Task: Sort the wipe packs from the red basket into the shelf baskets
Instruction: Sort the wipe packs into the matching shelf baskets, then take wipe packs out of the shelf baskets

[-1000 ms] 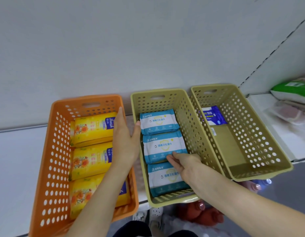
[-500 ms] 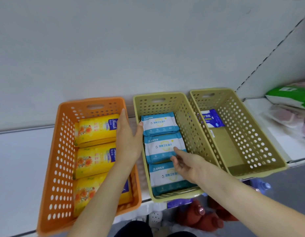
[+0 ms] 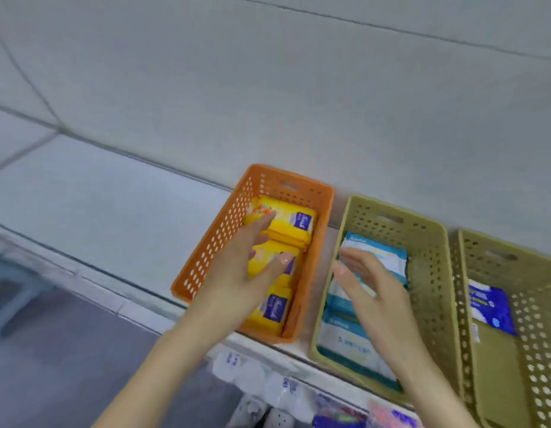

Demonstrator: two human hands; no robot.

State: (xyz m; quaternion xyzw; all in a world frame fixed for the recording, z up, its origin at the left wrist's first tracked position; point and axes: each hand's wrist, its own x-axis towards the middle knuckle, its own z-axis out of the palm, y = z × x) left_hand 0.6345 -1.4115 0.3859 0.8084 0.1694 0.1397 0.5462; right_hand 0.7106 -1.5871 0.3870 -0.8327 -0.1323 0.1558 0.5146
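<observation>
Your left hand (image 3: 237, 282) and right hand (image 3: 371, 291) are open and empty, so pat the yellow wipe packs (image 3: 291, 219) and teal-and-white wipe packs (image 3: 345, 344) flat before fetching more.

White shelf (image 3: 120, 211), orange basket (image 3: 206, 257), two olive baskets (image 3: 428, 273) side by side

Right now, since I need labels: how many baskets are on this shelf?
3: orange basket leftmost, middle khaki basket beside it, right khaki basket partly cropped; more may sit outside the frame.
</observation>
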